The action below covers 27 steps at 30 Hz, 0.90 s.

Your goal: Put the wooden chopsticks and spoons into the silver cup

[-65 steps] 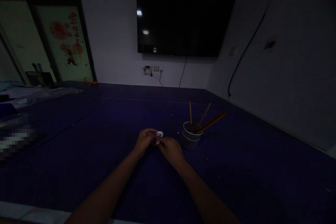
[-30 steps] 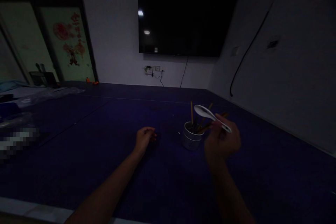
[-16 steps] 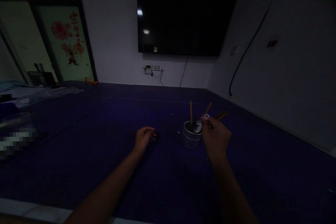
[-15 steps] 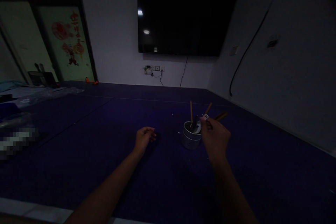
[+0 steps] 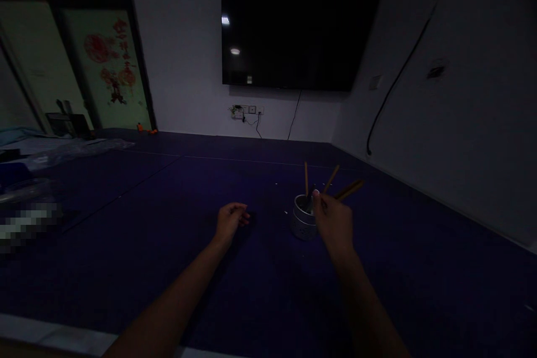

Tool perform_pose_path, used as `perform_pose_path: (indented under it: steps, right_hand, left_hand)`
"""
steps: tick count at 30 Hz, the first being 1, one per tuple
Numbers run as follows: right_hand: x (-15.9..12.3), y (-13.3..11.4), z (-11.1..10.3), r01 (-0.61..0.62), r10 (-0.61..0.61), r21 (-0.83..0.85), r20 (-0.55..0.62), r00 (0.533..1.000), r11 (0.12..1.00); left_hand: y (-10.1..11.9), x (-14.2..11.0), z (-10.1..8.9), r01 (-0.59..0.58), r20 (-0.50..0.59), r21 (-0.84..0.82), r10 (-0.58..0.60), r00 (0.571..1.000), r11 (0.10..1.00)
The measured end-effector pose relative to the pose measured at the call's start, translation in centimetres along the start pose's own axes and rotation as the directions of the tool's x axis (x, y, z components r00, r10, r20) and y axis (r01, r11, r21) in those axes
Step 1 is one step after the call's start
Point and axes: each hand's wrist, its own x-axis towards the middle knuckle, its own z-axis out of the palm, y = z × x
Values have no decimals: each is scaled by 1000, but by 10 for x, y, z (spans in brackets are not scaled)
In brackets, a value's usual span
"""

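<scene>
A small white cup [image 5: 301, 225] stands on the dark blue table [image 5: 168, 218], with several wooden chopsticks [image 5: 340, 191] sticking out of it. My right hand [image 5: 333, 224] is at the cup's right rim, fingers pinched over the opening. Only a small white tip of the white spoon [image 5: 315, 193] shows at my fingertips; the rest is hidden by my hand and the cup. My left hand [image 5: 230, 220] rests on the table to the left of the cup, fingers curled, with nothing in it.
A dark TV [image 5: 300, 34] hangs on the far wall above a power socket [image 5: 244, 110]. Clear plastic sheets and clutter [image 5: 62, 148] lie at the table's far left. A side wall with a hanging black cable [image 5: 394, 84] borders the table on the right.
My right hand lifted the white spoon away from my left hand, carried it right and lowered it into the cup. My left hand stayed on the table.
</scene>
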Motion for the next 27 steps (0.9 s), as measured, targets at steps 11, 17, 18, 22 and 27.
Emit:
perform_pose_path:
  steps: [11,17,18,22,27]
  right_hand:
    - [-3,-6,1,-47,78,-243,122,989,969]
    - [-5,-3,4,-61,103,-275,140,985,960]
    - [-5,-3,4,-59,102,-279,143,984,958]
    - [-5,-3,4,-73,121,-270,166,979,960]
    - [-4,-3,4,-103,147,-240,174,974,965]
  left_hand:
    - [3,-2,0,3,7,14,-3,1000,1000]
    - [2,-1,0,6,2,25,-7,1000,1000]
    - [2,-1,0,6,3,27,-6,1000,1000]
    - [2,-1,0,25,-5,39,-24,1000,999]
    - [5,-3,1,26,1,18,-26,1000,999]
